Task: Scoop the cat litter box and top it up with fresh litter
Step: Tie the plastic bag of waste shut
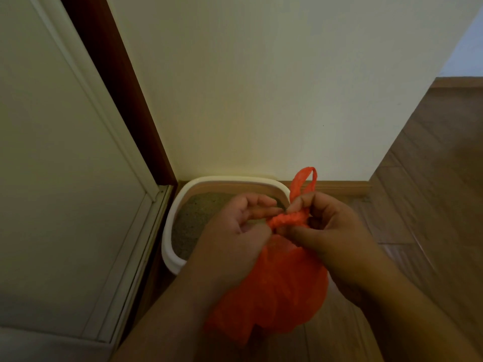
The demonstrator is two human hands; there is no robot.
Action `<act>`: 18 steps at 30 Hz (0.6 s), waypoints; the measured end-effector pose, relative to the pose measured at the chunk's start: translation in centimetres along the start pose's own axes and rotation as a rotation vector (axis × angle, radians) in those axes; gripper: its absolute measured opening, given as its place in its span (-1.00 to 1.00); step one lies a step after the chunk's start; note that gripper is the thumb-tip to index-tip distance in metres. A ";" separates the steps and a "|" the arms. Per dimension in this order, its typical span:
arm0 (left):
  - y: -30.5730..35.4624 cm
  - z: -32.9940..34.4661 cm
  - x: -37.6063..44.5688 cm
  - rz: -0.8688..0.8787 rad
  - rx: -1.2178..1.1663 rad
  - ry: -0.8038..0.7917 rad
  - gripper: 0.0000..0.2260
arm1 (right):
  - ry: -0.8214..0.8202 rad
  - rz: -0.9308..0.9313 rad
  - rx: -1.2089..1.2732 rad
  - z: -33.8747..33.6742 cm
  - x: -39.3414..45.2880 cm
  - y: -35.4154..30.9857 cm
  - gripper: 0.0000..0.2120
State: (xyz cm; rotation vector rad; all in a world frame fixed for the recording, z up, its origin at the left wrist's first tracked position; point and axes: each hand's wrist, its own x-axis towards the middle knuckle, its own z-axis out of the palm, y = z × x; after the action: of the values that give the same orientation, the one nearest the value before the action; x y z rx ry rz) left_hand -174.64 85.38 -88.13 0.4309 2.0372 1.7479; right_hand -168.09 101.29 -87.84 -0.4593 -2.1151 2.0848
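Both hands work at the neck of an orange plastic bag (277, 291), which hangs in front of the litter box (175, 246); the step in hand looks like tying off the scooped waste, so scooping seems done and the top-up with fresh litter is not yet begun; no litter sack or scoop shows in this view. The left hand (235, 223) has its fingers curled inward, pinching the gathered neck from the left; the right hand (326, 226) pinches the same twisted bunch from the right, one looped handle (304, 182) standing up above its fingers. The next move, by my reckoning, calls for drawing that loop through and pulling snug without tearing the film. The bag is thin, crinkled and faintly translucent, bulging round below the neck; the box is a smooth cream tub with rounded corners and a rolled rim, set in the corner against a pale wall (261, 87) and a white door (65, 178); the litter (196, 218) inside is fine, sandy grey-brown; the floor (431, 178) is wood-grain plank.
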 end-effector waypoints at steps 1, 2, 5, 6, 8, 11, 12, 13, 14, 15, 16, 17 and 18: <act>0.0 0.0 0.1 -0.017 -0.012 0.019 -0.75 | 0.014 -0.011 -0.014 0.0 0.1 0.2 -0.82; 0.0 0.0 0.1 -0.020 -0.022 0.041 -0.73 | 0.029 -0.018 -0.019 0.0 0.2 0.3 -0.82; 0.0 0.1 0.3 0.043 -0.012 0.081 -0.77 | 0.019 -0.021 0.020 0.3 0.2 0.6 -0.78; 0.0 0.1 0.4 0.067 0.013 0.073 -0.81 | 0.011 -0.015 0.033 0.4 0.1 0.7 -0.75; -0.2 0.1 0.5 0.094 0.060 0.068 -0.84 | 0.000 -0.007 0.063 0.3 0.1 0.7 -0.72; -0.6 -0.1 0.6 0.103 0.076 0.144 -0.75 | -0.051 0.000 0.166 0.2 0.1 0.5 -0.82; -0.7 -0.2 0.7 0.091 0.064 0.181 -0.68 | -0.065 0.001 0.198 0.2 0.1 0.3 -0.86; -0.8 -0.3 0.8 0.065 0.049 0.206 -0.60 | -0.067 -0.002 0.223 0.2 0.0 0.4 -0.82; -0.8 -0.4 0.8 0.027 0.046 0.208 -0.53 | -0.066 -0.002 0.243 0.2 0.0 0.4 -0.75; -1.0 -0.6 1.0 -0.012 0.052 0.174 -0.50 | -0.061 -0.005 0.251 0.2 0.1 0.5 -0.72; -1.1 -0.6 1.1 -0.048 0.061 0.115 -0.53 | -0.051 -0.009 0.256 0.3 0.1 0.5 -0.73; -1.0 -0.4 1.0 -0.073 0.079 0.051 -0.64 | -0.043 -0.016 0.260 0.3 0.2 0.6 -0.76; -0.7 -0.2 0.8 -0.085 0.092 0.012 -0.79 | -0.031 -0.021 0.262 0.3 0.2 0.6 -0.79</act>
State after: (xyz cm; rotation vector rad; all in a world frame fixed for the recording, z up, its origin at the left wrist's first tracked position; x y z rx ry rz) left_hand -175.39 85.45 -88.91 0.3567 2.1183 1.6158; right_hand -168.31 101.04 -88.45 -0.3704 -1.8152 2.3259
